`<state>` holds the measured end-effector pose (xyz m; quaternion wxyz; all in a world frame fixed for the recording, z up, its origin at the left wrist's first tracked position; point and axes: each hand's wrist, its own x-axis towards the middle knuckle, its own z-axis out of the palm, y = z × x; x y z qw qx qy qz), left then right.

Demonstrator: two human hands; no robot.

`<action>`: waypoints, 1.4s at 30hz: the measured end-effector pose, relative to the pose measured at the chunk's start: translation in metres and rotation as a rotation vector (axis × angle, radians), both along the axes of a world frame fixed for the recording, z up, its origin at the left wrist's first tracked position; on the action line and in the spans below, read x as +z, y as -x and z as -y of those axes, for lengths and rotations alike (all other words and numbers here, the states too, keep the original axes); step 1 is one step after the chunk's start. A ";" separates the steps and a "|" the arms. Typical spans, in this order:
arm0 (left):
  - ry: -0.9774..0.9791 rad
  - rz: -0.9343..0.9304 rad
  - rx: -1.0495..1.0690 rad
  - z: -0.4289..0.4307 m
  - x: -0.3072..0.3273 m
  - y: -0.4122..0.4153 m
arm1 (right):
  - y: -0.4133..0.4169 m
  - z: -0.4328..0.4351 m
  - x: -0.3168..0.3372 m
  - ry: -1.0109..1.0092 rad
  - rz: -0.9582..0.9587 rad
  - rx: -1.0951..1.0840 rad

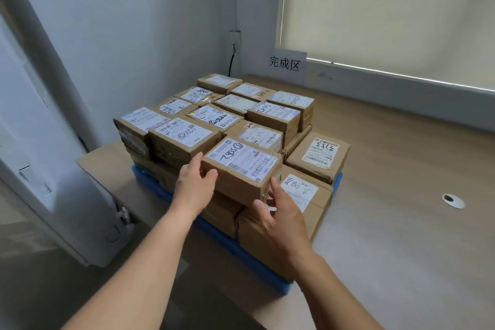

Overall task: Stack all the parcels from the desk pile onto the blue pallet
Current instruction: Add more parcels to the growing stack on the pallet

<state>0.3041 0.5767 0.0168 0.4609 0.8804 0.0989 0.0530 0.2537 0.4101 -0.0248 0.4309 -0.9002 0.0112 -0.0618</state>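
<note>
At the pallet (pixel 227 245), left hand (pixel 194 185) and right hand (pixel 282 218) press straight fingers (pixel 276 188) against a parcel (pixel 241 169).

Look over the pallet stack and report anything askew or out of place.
The front parcel, pressed between the left hand and right hand, sits slightly twisted against its row and seems to jut past the boxes below. The side parcel at the right edge sits lower, leaving the top layer uneven.
</note>
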 end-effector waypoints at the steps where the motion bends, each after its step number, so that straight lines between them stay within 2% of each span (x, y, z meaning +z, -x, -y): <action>1: 0.008 -0.012 -0.022 -0.003 -0.003 -0.004 | -0.003 -0.004 -0.002 -0.003 -0.015 -0.010; 6: 0.048 -0.055 -0.129 -0.019 -0.018 -0.014 | -0.010 -0.023 -0.006 0.007 -0.046 -0.022; 12: -0.013 -0.005 -0.169 -0.026 -0.020 -0.014 | -0.017 -0.036 -0.010 -0.029 -0.016 -0.047; 18: -0.036 0.156 -0.128 -0.032 -0.019 -0.007 | -0.018 -0.032 -0.011 -0.020 0.008 -0.095; 22: -0.046 0.312 -0.179 -0.028 -0.023 0.002 | -0.009 -0.024 -0.007 0.071 0.071 -0.181; 25: -0.033 0.427 -0.274 -0.018 -0.035 0.016 | 0.007 -0.016 -0.004 0.163 0.121 -0.249; 28: -0.040 0.510 -0.469 0.001 -0.046 0.035 | 0.027 -0.009 -0.005 0.249 0.148 -0.335; 32: -0.038 0.518 -0.682 0.031 -0.054 0.055 | 0.056 0.004 -0.007 0.324 0.154 -0.429; 36: -0.059 0.509 -0.760 0.053 -0.053 0.069 | 0.083 0.022 -0.006 0.387 0.187 -0.512; 42: -0.224 0.505 -0.781 0.082 -0.052 0.091 | 0.119 0.049 -0.004 0.459 0.248 -0.576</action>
